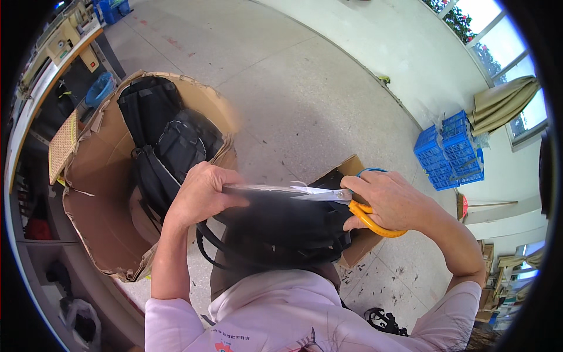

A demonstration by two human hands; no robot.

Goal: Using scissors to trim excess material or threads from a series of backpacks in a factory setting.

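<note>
Scissors (343, 202) at frame centre, gripped in right hand (393, 202), cut the black bag (281, 226); left hand (202, 196) clamps its edge, and the blade could slip toward those fingers.

Scissors (352, 205) with orange handles and silvery blades; black bag (281, 226), apparently plain; brown cardboard box (99, 199); blue crates (448, 149); pink sleeves (293, 317).

Large open cardboard box (99, 193) seen at left on speckled floor (305, 100), black backpacks (167, 144) stacked inside. Smaller cardboard box (358, 249) seen lower right. Blue plastic crates (448, 149) piled against wall at right, beige curtain (501, 102) gathered beside window above.
</note>
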